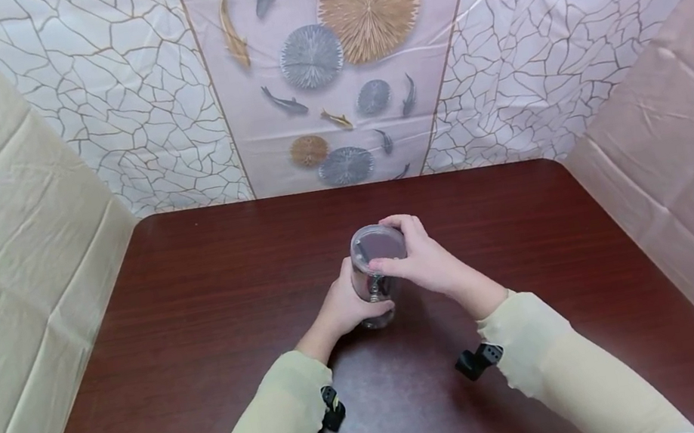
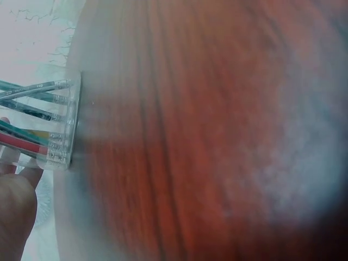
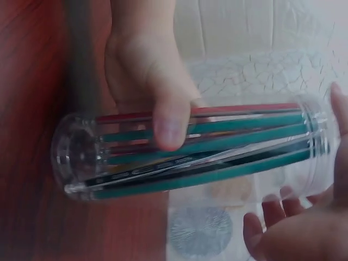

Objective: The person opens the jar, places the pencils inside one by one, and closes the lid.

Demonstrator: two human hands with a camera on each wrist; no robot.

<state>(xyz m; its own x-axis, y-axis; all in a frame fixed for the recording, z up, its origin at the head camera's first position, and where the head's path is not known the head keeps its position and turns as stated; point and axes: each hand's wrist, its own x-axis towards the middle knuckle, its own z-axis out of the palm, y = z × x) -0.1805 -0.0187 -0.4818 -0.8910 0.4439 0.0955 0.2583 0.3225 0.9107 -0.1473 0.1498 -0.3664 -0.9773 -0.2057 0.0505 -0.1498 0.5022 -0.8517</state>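
Note:
A clear cylindrical container point(image 1: 370, 287) stands near the middle of the table, with several pencils point(image 3: 244, 129) inside, most of them green, one red and some dark. My left hand point(image 1: 346, 304) grips its body from the left side, thumb across the front. At the top, my right hand point(image 1: 424, 258) holds the round clear lid point(image 1: 380, 241) by its rim, thumb on the near side and fingers on the far side. In the left wrist view, the base of the container point(image 2: 70, 122) shows just above or on the tabletop; which one I cannot tell.
The dark red-brown table point(image 1: 227, 282) has rounded far corners. A patterned cloth point(image 1: 331, 119) hangs behind it, and plain beige cloths point(image 1: 4, 266) rise along both sides. Small black cameras point(image 1: 479, 360) are strapped to both sleeved wrists.

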